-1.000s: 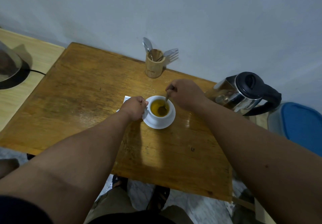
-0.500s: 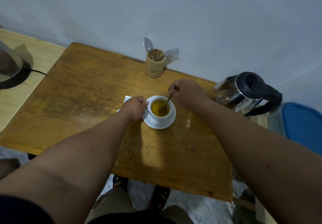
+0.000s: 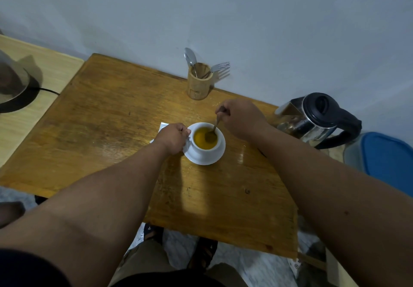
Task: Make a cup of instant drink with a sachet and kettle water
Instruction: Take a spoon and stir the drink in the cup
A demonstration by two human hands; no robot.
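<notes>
On worktop (image 3: 107,130), centre: white cup (image 3: 206,150) of yellow drink, standing on saucer (image 3: 207,161). Left hand (image 3: 173,138) gripping cup's left side. Right hand (image 3: 240,117) pinching spoon (image 3: 212,131), bowl in drink. Kettle (image 3: 312,119) right. Sachet (image 3: 162,126) corner behind left hand.

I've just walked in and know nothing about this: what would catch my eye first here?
The white cup of yellow drink, mid-table on its saucer: the right hand holds a spoon in it, the left hand grips its side. Next, the shiny kettle at the table's right edge.
</notes>
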